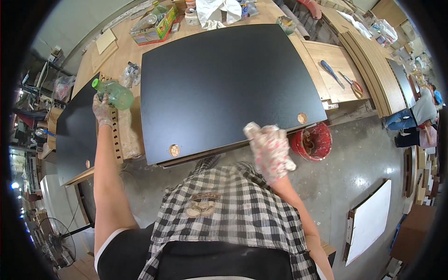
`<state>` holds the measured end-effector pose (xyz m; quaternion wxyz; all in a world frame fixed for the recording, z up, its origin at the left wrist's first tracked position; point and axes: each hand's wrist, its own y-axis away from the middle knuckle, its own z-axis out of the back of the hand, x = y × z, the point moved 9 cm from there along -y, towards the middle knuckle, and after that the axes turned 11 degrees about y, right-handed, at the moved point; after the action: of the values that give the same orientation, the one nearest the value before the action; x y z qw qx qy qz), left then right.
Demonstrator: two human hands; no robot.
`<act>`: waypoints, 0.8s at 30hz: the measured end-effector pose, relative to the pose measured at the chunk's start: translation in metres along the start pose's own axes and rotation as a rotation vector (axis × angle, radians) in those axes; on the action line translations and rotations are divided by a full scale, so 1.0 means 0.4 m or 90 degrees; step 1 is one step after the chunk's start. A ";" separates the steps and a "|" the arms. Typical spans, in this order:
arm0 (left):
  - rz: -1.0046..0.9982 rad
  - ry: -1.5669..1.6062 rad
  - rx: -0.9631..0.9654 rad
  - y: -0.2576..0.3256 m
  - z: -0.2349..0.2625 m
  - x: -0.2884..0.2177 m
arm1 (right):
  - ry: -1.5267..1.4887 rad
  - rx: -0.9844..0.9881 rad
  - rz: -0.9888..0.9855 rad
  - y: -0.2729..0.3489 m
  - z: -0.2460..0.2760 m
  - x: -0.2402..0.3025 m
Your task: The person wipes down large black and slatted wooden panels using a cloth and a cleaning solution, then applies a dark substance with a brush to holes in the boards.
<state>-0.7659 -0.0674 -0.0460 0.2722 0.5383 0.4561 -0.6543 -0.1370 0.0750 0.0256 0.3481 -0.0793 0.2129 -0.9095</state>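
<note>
My left hand (102, 110), in a thin light glove, is closed around a translucent green plastic bottle (118, 95) with a bright green cap. The bottle lies tilted over the gap between two black panels. At the near right edge of the large black panel (224, 88) is my right hand (271, 156), slightly blurred and closed on a bunched white cloth (268, 140) with pink-red spots. That cloth hides most of the fingers. Two round holes, one (174, 150) at the left and one (302, 118) at the right, show bare chipboard near the panel's front edge.
Below the panel's right corner stands a red bucket (322, 147). A blue-handled screwdriver (332, 73) and scissors (352, 85) lie on a board at right. A second black panel (77, 135) is at left. A carton (156, 25) sits at the back. A white panel (371, 224) leans at lower right.
</note>
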 end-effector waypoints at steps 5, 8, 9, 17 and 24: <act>-0.126 0.003 0.060 0.003 -0.056 -0.301 | -0.654 0.325 -0.033 0.118 -0.118 0.011; -0.284 0.038 0.192 0.120 -0.205 -0.540 | -0.819 0.110 -0.351 0.017 -0.013 -0.155; -0.261 -0.017 0.183 0.147 -0.229 -0.575 | -1.022 0.063 -0.423 -0.020 0.006 -0.151; -0.434 -0.356 0.623 0.576 -0.705 -0.766 | -1.060 -0.105 -0.365 -0.158 0.080 -0.076; -0.507 -0.444 0.791 0.695 -0.794 -0.742 | -1.052 -0.049 -0.432 -0.115 0.035 -0.005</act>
<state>-0.3047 0.0542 0.1510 -0.2023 0.1537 0.0564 -0.9655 -0.1589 0.1023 0.0585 0.0993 -0.7799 -0.1102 -0.6081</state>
